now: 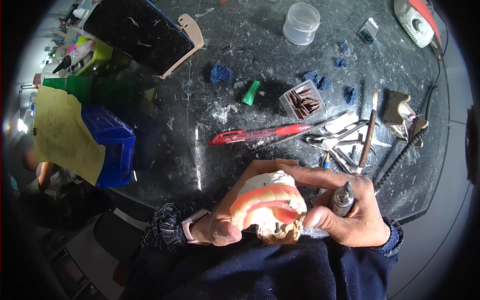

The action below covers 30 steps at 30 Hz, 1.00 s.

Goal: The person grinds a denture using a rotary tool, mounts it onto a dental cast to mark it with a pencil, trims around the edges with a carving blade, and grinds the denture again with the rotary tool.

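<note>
Dental model [266, 220] with brightly lit teeth [269, 194] sits above dark clothing [240, 275], gripped by the curled left hand [222, 220]; the right hand [364, 212], closed around a metal handpiece [342, 201], reaches its right edge. Bracing both hands together and keeping the handpiece clear of the teeth should help control. Beyond, pliers [327, 143] and a red pen [261, 134] lie on the dark bench [245, 55].
</note>
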### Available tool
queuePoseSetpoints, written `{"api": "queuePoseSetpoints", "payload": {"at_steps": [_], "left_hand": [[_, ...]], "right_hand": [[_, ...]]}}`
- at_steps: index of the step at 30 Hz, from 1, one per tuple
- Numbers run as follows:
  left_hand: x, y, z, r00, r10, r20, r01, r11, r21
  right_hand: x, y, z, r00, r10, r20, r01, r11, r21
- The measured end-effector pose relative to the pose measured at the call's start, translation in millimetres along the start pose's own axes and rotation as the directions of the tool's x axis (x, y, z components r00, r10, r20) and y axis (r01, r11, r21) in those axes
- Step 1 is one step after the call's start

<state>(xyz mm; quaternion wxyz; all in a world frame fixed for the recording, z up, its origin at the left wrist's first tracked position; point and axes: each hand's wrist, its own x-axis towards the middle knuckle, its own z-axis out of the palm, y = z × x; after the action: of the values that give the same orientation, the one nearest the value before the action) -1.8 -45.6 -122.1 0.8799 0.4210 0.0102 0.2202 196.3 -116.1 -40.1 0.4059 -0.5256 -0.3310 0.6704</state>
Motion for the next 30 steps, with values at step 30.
{"api": "queuePoseSetpoints", "payload": {"at_steps": [30], "left_hand": [[49.1, 51.1, 36.6, 0.756, -0.588, -0.288, 0.433, 0.779, -0.455]], "right_hand": [[13.3, -2.7, -13.1, 0.990, 0.045, -0.130, -0.036, 0.997, 0.074]]}}
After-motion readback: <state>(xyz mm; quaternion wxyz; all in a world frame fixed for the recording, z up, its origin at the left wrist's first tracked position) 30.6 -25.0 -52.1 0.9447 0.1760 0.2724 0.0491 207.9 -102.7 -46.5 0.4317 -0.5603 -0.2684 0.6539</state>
